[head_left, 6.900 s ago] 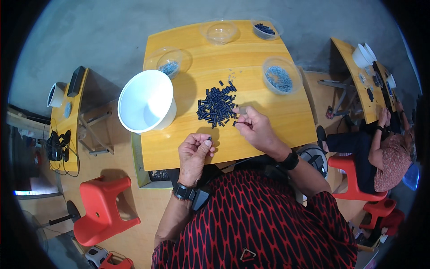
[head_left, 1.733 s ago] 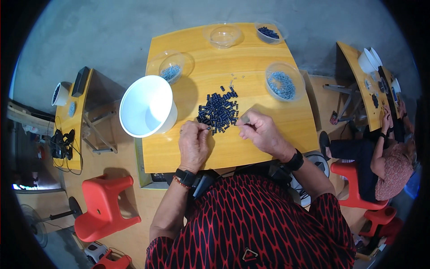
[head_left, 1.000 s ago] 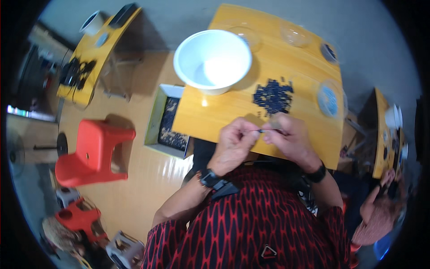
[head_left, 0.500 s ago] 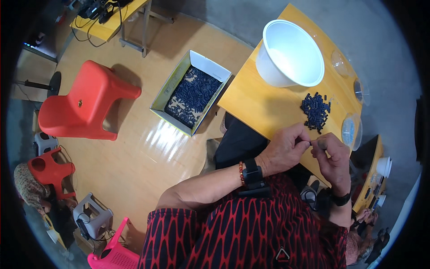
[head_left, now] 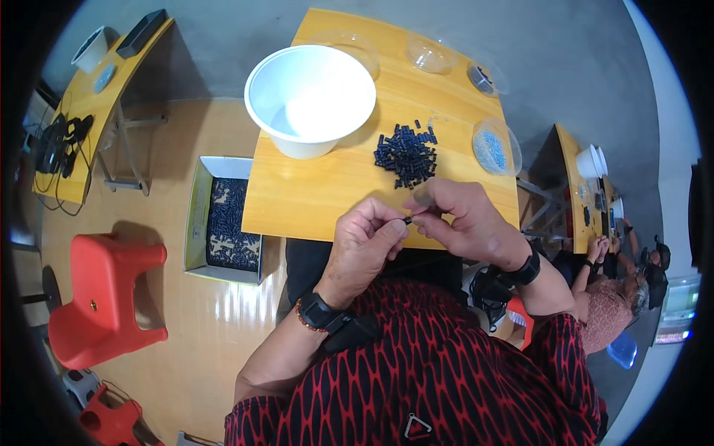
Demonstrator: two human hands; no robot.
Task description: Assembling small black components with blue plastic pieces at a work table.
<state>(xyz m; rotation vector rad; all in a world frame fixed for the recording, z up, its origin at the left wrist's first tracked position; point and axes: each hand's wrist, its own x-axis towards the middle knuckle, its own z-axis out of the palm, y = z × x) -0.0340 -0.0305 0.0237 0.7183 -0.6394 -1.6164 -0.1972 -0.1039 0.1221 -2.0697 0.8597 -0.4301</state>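
My left hand (head_left: pixel 366 239) is closed in a pinch, with a small black cylindrical piece (head_left: pixel 407 221) between thumb and forefinger. Right against it, the thumb and fingertips of my right hand (head_left: pixel 462 217) are pressed together; whatever they grip is too small to make out. Both hands are over the table's near edge. Just beyond them lies a heap of similar black pieces (head_left: pixel 405 157). A clear round dish (head_left: pixel 491 152) with tiny light-blue parts stands to the right of the heap.
A big white tub (head_left: pixel 305 141) occupies the left of the yellow table (head_left: pixel 446 111). Clear dishes (head_left: pixel 430 58) line its far side. On the floor at left, an open carton (head_left: pixel 197 230) contains many black pieces, near a red chair (head_left: pixel 104 297). Another person (head_left: pixel 606 312) sits at right.
My view has swung, so the table now lies straight ahead. The hands stay fingertip to fingertip, and the black piece between them has come into sight.
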